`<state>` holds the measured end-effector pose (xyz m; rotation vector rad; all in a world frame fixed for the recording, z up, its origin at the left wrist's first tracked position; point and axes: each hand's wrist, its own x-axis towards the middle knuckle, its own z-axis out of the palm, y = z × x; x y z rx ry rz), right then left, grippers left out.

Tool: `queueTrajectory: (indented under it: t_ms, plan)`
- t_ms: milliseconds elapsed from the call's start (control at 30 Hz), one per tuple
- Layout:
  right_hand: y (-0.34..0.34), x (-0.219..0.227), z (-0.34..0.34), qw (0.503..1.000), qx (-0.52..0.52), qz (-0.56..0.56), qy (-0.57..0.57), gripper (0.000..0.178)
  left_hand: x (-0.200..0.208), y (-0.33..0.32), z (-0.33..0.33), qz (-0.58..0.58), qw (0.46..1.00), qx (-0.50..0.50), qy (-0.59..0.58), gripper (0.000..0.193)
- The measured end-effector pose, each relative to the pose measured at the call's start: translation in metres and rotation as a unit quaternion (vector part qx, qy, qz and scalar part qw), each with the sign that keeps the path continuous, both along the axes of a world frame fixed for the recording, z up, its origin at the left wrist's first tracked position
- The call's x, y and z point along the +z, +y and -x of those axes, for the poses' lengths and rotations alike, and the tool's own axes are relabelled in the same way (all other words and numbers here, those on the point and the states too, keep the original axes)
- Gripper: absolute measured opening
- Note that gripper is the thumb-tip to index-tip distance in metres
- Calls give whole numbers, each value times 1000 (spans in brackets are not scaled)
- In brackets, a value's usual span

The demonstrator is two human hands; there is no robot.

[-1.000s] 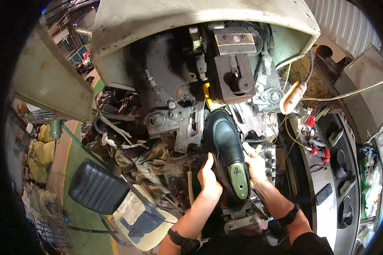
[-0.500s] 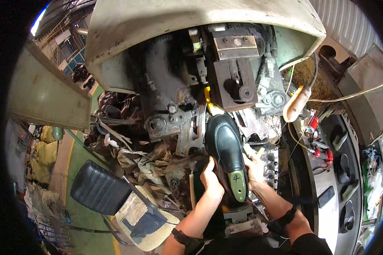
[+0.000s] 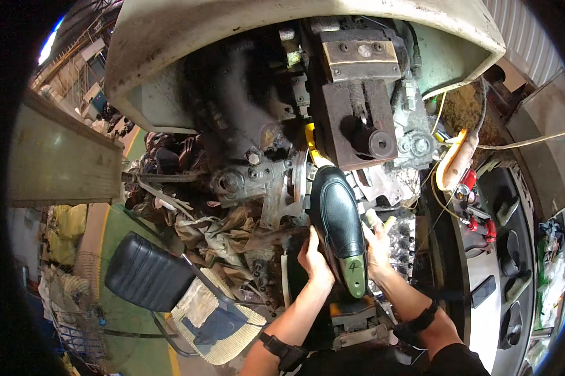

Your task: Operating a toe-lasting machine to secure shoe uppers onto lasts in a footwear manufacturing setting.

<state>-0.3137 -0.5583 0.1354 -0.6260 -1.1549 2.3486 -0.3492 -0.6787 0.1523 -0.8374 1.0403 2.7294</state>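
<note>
A black leather shoe upper [image 3: 338,203] sits on a green shoe last [image 3: 355,276], its toe pointing away from me into the machine. The toe meets a yellow piece [image 3: 311,138] below the dark metal block [image 3: 357,119]. My left hand [image 3: 315,262] presses along the shoe's left side, fingers partly hidden beneath it. On the opposite side, my right hand [image 3: 377,247] grips the shoe near the heel, with pale coverings on its fingertips. Between both wrists the heel end of the last sticks out toward me.
A pale machine hood [image 3: 282,19] arches overhead. Metal plates [image 3: 276,200] flank the shoe. At right hangs a lit lamp [image 3: 455,163]; beyond it a rack [image 3: 527,250] carries several dark shoe pieces, beside a phone [image 3: 483,290]. A black-backed chair [image 3: 147,269] stands left.
The view has shifted and the machine looks slightly closer. The shoe and last sit a little farther right in the picture. Both hands keep their hold on it.
</note>
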Motion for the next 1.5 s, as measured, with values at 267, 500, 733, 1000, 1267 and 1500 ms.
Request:
queueTrajectory:
  t_ms: [267,500,733,1000,1267,1500]
  plan:
    - [1,-3,-7,992,60,108,-29,61,14,-6,-4,-32,997,-59,-39,36]
    - [80,-1,-61,982,135,-95,-95,47,-75,-122,9,205,974,42,85,29]
    - [156,-110,-88,961,55,-64,-263,89,-175,-200,-14,310,947,60,-51,20]
    - [204,-149,-125,894,-86,-173,-404,87,-245,-287,-38,335,921,86,-180,59]
    - [162,-141,-112,924,-39,-130,-358,80,-345,-215,-53,525,737,-139,-402,106]
    - [170,-140,-119,922,-32,-145,-357,75,-296,-250,-85,495,862,30,-109,62]
